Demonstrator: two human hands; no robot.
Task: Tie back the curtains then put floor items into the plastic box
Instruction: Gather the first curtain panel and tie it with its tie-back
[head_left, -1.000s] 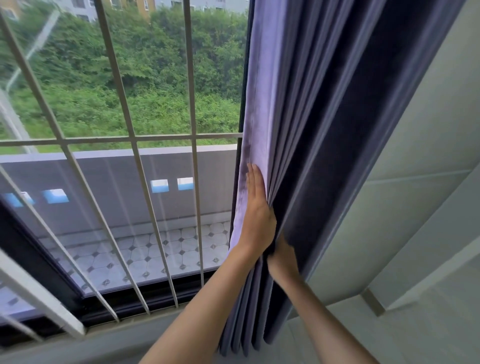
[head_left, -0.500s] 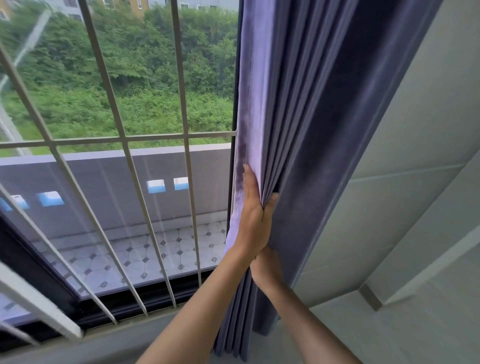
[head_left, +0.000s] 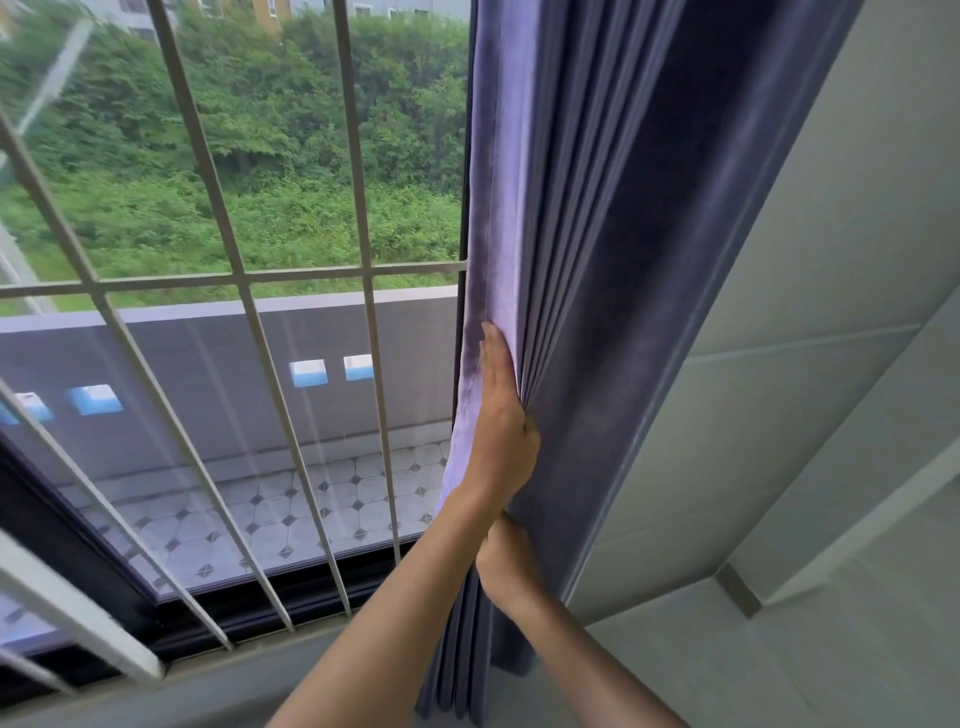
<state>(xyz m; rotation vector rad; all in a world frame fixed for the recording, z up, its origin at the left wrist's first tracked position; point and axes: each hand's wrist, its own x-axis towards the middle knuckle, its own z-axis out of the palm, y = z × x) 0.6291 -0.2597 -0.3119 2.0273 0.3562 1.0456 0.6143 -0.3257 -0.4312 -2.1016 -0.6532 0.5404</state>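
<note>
The long purple-grey velvety curtain (head_left: 597, 260) hangs gathered into deep vertical pleats at the right edge of the window, running from the twelve o'clock edge of the view down to about six o'clock, its paler lit edge facing the glass and its darker folds turned toward the pale grey wall (head_left: 831, 260) at three o'clock. The left hand (head_left: 501, 426) lies near the centre of the view with its fingers (head_left: 491, 358) straight and pointing up, pressed flat along the curtain's pale front edge, while the thumb side tucks into the pleats, so the hand is wrapped around the bunched folds. Just below it, toward six o'clock, the right hand (head_left: 506, 558) reaches up from the lower right and is closed around the same bundle of pleats; its fingers are hidden behind the cloth and the left wrist, which touches it. At nine o'clock the white metal window grille (head_left: 228, 249) of slanted bars crosses the glass, and through it show green bushes (head_left: 291, 156) at eleven o'clock, a grey parapet wall (head_left: 208, 374) with small square openings, and a patterned tiled ledge (head_left: 291, 519) at about seven o'clock. The light grey floor (head_left: 779, 665) fills the five o'clock corner.
</note>
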